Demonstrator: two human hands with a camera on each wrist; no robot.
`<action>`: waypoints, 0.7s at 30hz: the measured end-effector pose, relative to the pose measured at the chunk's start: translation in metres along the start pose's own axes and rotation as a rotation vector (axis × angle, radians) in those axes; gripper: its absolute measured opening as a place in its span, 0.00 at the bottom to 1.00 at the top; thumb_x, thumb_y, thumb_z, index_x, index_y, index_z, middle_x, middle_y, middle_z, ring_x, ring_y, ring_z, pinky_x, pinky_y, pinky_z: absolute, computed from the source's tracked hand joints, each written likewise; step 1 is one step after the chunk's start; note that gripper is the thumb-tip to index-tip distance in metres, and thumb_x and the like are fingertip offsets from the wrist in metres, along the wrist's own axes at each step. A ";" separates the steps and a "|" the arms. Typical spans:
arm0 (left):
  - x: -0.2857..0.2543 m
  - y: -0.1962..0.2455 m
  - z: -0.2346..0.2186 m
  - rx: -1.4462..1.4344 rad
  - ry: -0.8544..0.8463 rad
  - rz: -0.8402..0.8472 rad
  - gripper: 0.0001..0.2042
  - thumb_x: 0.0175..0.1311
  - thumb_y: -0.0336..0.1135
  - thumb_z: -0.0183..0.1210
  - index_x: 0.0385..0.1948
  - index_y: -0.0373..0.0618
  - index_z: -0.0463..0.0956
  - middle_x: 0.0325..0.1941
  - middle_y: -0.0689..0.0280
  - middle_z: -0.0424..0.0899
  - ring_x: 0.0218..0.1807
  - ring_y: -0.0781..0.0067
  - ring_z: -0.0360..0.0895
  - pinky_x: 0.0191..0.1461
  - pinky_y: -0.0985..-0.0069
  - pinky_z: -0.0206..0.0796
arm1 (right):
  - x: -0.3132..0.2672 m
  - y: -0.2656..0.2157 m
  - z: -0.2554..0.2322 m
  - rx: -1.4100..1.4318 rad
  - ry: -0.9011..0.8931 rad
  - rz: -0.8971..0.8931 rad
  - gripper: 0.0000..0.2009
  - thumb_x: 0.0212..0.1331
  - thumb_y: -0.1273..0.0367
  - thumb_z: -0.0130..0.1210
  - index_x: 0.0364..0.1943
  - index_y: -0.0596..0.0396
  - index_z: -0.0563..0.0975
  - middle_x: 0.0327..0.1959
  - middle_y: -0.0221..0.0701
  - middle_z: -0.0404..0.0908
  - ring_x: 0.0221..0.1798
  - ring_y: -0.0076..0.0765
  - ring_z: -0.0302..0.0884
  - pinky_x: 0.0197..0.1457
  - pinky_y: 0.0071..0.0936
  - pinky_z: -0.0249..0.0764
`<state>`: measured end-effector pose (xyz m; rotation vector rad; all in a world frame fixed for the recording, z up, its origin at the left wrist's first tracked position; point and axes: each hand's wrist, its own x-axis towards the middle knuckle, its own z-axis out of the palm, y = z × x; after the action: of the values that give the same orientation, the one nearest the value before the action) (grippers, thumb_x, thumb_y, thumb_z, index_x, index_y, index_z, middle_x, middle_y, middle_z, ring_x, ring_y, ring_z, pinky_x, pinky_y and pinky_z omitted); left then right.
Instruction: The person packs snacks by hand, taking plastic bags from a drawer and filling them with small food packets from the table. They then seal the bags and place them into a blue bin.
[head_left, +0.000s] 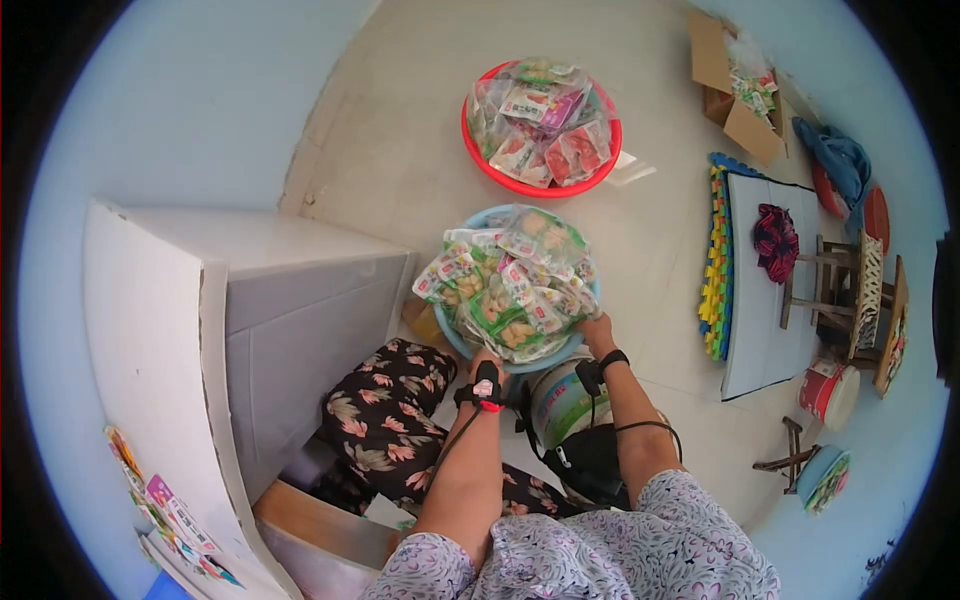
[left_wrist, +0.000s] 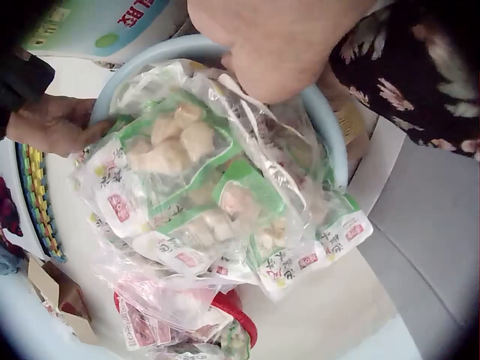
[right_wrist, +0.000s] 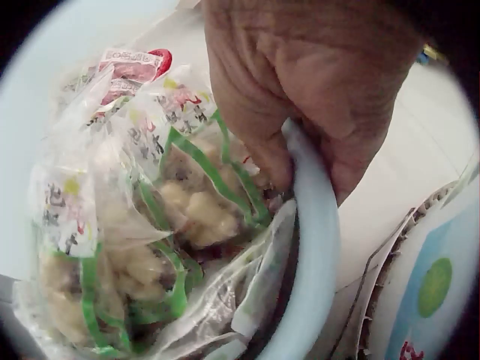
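Observation:
A light blue basin (head_left: 556, 356) heaped with clear plastic packets (head_left: 515, 290) is between my two hands. The packets have white and green print, and pale chunks show through them. My left hand (head_left: 487, 362) holds the near rim on the left side; in the left wrist view its fingers (left_wrist: 277, 75) reach over the edge. On the right side my right hand (head_left: 598, 335) grips the rim, with thumb and fingers on either side of it in the right wrist view. Beyond it, a red basin (head_left: 540, 189) full of similar packets stands on the floor.
A printed bucket (head_left: 556, 405) stands right below the blue basin, by a black bag (head_left: 590, 465). To the left is a grey-white cabinet (head_left: 310, 310), beside a leg in floral trousers (head_left: 385, 420). Foam mats (head_left: 718, 270), a chair (head_left: 860, 300) and an open carton (head_left: 712, 70) line the right side.

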<state>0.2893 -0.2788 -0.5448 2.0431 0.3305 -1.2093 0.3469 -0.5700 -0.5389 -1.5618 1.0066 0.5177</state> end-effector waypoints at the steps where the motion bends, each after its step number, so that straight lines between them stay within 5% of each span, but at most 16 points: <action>1: 0.002 -0.001 0.003 0.011 -0.013 -0.016 0.11 0.60 0.40 0.66 0.29 0.41 0.84 0.34 0.56 0.86 0.35 0.59 0.82 0.46 0.62 0.74 | 0.006 0.011 0.000 0.018 -0.004 -0.011 0.23 0.55 0.77 0.59 0.58 0.61 0.76 0.46 0.40 0.84 0.43 0.44 0.85 0.38 0.42 0.84; 7: 0.022 0.008 0.000 0.114 -0.123 -0.093 0.13 0.57 0.43 0.67 0.22 0.44 0.84 0.33 0.55 0.88 0.34 0.55 0.85 0.45 0.56 0.74 | 0.022 0.016 0.004 -0.077 0.072 -0.078 0.18 0.56 0.75 0.55 0.52 0.67 0.75 0.41 0.43 0.81 0.37 0.42 0.81 0.36 0.38 0.77; 9: 0.023 0.006 -0.019 0.170 -0.254 -0.126 0.11 0.57 0.44 0.67 0.27 0.45 0.85 0.37 0.55 0.88 0.38 0.55 0.84 0.47 0.57 0.74 | 0.021 0.021 0.000 -0.097 0.001 -0.083 0.18 0.57 0.75 0.53 0.53 0.68 0.75 0.41 0.43 0.82 0.38 0.42 0.81 0.36 0.37 0.77; 11: 0.040 -0.020 0.000 0.258 -0.171 -0.145 0.12 0.61 0.45 0.65 0.37 0.47 0.87 0.46 0.55 0.87 0.48 0.53 0.83 0.54 0.57 0.73 | 0.023 0.017 -0.012 -0.084 -0.136 -0.074 0.19 0.58 0.75 0.52 0.55 0.67 0.74 0.41 0.43 0.82 0.39 0.42 0.82 0.37 0.36 0.77; 13: 0.011 0.018 -0.014 0.293 -0.074 -0.047 0.14 0.60 0.39 0.64 0.43 0.42 0.85 0.47 0.53 0.86 0.51 0.49 0.83 0.57 0.57 0.73 | 0.024 0.017 -0.018 -0.231 -0.104 -0.063 0.19 0.59 0.73 0.53 0.54 0.68 0.76 0.42 0.48 0.83 0.41 0.46 0.84 0.39 0.40 0.78; 15: -0.027 0.072 -0.028 -0.057 0.230 -0.123 0.19 0.58 0.32 0.63 0.51 0.35 0.77 0.47 0.50 0.84 0.52 0.44 0.83 0.59 0.55 0.72 | 0.021 0.008 -0.017 -0.521 -0.123 -0.085 0.19 0.59 0.71 0.53 0.53 0.67 0.78 0.44 0.51 0.85 0.44 0.50 0.85 0.43 0.44 0.79; 17: -0.016 0.093 -0.007 -0.742 0.711 -0.450 0.28 0.60 0.29 0.60 0.65 0.32 0.68 0.56 0.47 0.81 0.59 0.42 0.80 0.65 0.54 0.69 | 0.005 -0.025 -0.017 -0.951 -0.176 -0.142 0.18 0.59 0.68 0.55 0.51 0.64 0.81 0.47 0.53 0.85 0.47 0.55 0.86 0.49 0.49 0.80; 19: -0.063 0.137 -0.043 -0.459 0.869 -0.139 0.34 0.60 0.28 0.58 0.70 0.30 0.59 0.61 0.43 0.78 0.65 0.40 0.74 0.69 0.53 0.64 | -0.037 -0.064 -0.012 -1.142 -0.128 -0.200 0.17 0.60 0.65 0.56 0.50 0.61 0.82 0.48 0.49 0.86 0.49 0.53 0.86 0.51 0.47 0.80; 21: -0.083 0.166 -0.054 -0.166 1.075 0.115 0.29 0.60 0.28 0.57 0.67 0.32 0.65 0.64 0.42 0.77 0.67 0.43 0.73 0.70 0.57 0.64 | -0.077 -0.106 -0.005 -1.258 -0.097 -0.216 0.18 0.61 0.62 0.56 0.50 0.57 0.82 0.50 0.47 0.86 0.53 0.53 0.85 0.54 0.47 0.79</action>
<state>0.3720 -0.3463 -0.3831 2.3415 0.7548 0.0895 0.3917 -0.5515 -0.4172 -2.6522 0.3581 1.1805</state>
